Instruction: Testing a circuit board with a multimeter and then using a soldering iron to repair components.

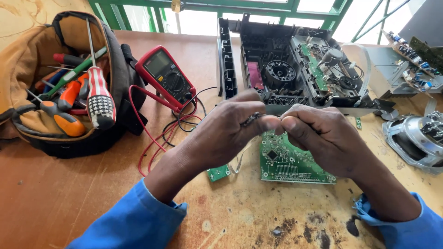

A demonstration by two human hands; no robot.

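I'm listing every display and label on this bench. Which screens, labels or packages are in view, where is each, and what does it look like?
Multimeter: left of centre on the wooden table, beside the tool bag; red-edged dark body, grey rectangular screen at its top, blank from here, round dial below.
No packages or signs show; any labels are too small to tell.

Left of the red multimeter (167, 76) sits an open tool bag (27, 60) of screwdrivers (99, 99), to its right the opened black device chassis (300, 69), below-right a green circuit board (286, 161), and far right a speaker (415, 138).
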